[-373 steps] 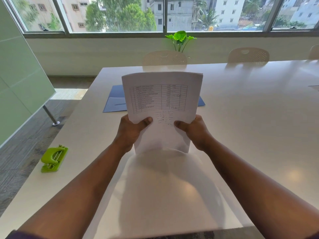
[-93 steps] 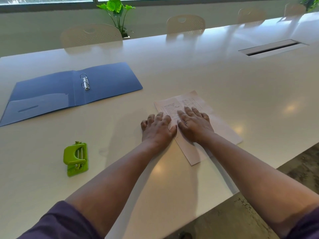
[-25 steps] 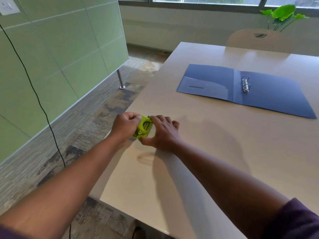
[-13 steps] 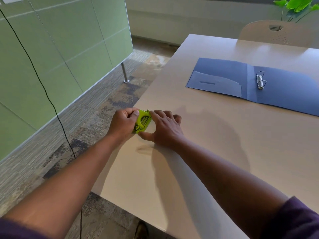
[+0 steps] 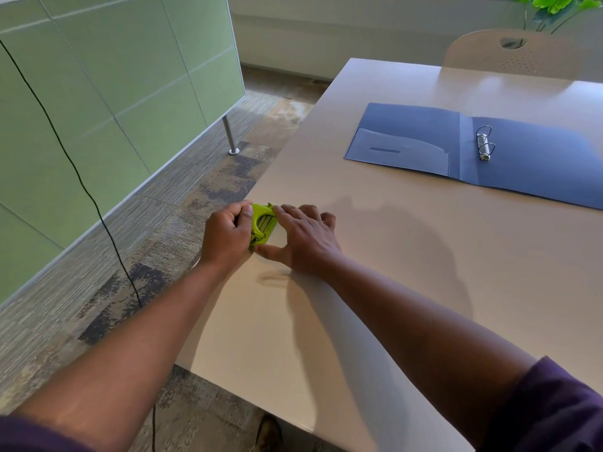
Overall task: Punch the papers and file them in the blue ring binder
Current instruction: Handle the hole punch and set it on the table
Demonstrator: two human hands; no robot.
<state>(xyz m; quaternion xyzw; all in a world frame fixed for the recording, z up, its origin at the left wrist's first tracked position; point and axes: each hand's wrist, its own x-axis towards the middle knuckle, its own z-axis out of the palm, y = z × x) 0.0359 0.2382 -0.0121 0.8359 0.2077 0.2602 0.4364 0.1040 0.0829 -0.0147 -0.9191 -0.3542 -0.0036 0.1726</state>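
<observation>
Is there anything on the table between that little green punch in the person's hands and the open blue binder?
Nothing visible. The green punch, held between the left hand and right hand near the table's left edge, has only bare tabletop between it and the blue binder lying open farther back. The papers are out of view.

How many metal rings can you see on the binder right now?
2. Both rings stand on the spine of the open blue binder: one at the clip's far end, one at its near end. None look hidden.

Hole punch (image 5: 262, 225) at table (image 5: 391, 288) edge, binder (image 5: 522, 158) behind right
</observation>
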